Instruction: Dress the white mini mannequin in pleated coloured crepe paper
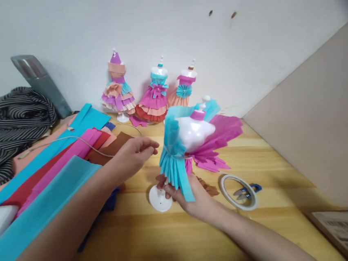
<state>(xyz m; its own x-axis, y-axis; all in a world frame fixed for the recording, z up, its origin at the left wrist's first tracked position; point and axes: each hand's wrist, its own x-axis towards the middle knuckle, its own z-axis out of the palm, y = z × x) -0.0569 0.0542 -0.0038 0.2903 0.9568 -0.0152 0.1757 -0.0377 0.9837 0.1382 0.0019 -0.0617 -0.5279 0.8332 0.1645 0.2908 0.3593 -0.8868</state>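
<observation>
A small white dress-form mannequin tilts over in the middle, with a magenta band at its neck. My right hand is closed round its stand, just above the round white base. Pleated turquoise crepe paper hangs from its left side, partly covering my fingers. Pleated magenta paper fans out on the right. My left hand reaches in from the left, its fingers stretched out and holding nothing, a short gap from the turquoise paper.
Three dressed mannequins stand against the wall. Coloured paper sheets and a cord cover the left side, beside a striped cloth and a grey bottle. At right lies a tape roll with blue-handled snips inside its ring.
</observation>
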